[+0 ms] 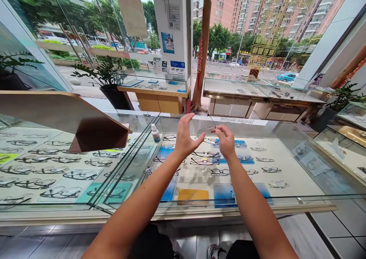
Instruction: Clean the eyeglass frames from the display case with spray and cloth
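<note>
A pair of thin-rimmed eyeglasses [212, 119] is pinched between the thumb and fingers of my right hand [224, 139], above the glass display counter [297, 146]. One slim temple points up and away from me; the lenses are hard to make out against the glass. My left hand [185, 136] is to the left of the eyeglasses, its thumb and fingers spread in a wide curve with nothing visible between them. Left of that hand, a small white bottle [155, 133] stands upright on the counter. Under the glass, several spectacle frames [204, 161] lie in rows.
A second glass case [57, 137] with many spectacle frames adjoins on the left, and a brown slanted panel [57, 108] rises over it. Blue cards [224, 192] and a yellow card [193, 195] lie inside my counter. Beyond are a wooden post [202, 53] and further display cases [228, 87].
</note>
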Demonstrator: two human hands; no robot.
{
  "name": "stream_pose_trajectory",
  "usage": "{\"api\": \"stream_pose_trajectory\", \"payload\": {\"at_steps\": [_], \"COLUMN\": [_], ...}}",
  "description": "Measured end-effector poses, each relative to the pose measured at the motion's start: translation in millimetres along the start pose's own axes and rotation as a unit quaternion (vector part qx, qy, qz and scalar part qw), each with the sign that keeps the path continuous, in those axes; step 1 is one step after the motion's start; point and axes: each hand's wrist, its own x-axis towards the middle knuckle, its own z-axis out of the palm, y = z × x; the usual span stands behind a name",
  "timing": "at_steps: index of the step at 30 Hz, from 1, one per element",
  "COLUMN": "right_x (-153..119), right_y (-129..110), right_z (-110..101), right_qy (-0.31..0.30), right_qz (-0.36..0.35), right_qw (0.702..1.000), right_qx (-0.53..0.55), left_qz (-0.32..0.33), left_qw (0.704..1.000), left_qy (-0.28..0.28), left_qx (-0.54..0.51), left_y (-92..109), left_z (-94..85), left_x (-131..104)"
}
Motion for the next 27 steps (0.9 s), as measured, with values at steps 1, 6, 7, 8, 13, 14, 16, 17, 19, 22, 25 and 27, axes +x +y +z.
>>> {"api": "stream_pose_trajectory", "payload": {"at_steps": [1, 6, 7, 8, 13, 14, 16, 17, 19, 22, 25, 27], "right_x": [-1, -3, -3, -3, -2, -2, -2, -2, -3, -4, -6, -7], "right_y": [-3, -11, -12, -12, -14, -13, -13, -13, -14, -18, -20, -19], "right_z": [0, -1, -1, -2, -3, -3, -3, -3, -3, -3, -3, -2], "right_qy": [-0.01, -0.044, -0.047, -0.049, -0.058, -0.059, -0.059, -0.059, -0.055, -0.021, 0.063, 0.11], "right_qz": [-0.012, -0.055, -0.057, -0.057, -0.051, -0.051, -0.049, -0.048, -0.049, -0.067, -0.091, -0.084], "right_qw": [1.0, 0.994, 0.994, 0.993, 0.992, 0.992, 0.992, 0.992, 0.992, 0.991, 0.987, 0.984], "right_qx": [-0.019, -0.079, -0.085, -0.089, -0.095, -0.095, -0.096, -0.098, -0.105, -0.115, -0.119, -0.116], "left_qz": [0.026, 0.08, 0.08, 0.079, 0.078, 0.076, 0.07, 0.067, 0.062, 0.039, -0.015, -0.06], "left_qw": [1.0, 0.995, 0.994, 0.994, 0.995, 0.995, 0.995, 0.996, 0.996, 0.998, 0.999, 0.995], "left_qy": [-0.014, -0.043, -0.042, -0.04, -0.031, -0.032, -0.035, -0.035, -0.032, -0.019, 0.028, 0.069], "left_qx": [0.013, 0.051, 0.056, 0.059, 0.058, 0.057, 0.055, 0.053, 0.047, 0.044, 0.042, 0.035], "left_y": [0, -1, -2, -2, -3, -3, -4, -4, -4, -4, -3, -2], "left_z": [-1.6, -4.0, -3.7, -3.3, -3.1, -3.3, -3.6, -3.5, -3.1, -1.7, -0.5, 0.0], "left_x": [1, 3, 3, 3, 1, 1, 1, 1, 0, 0, 0, 0]}}
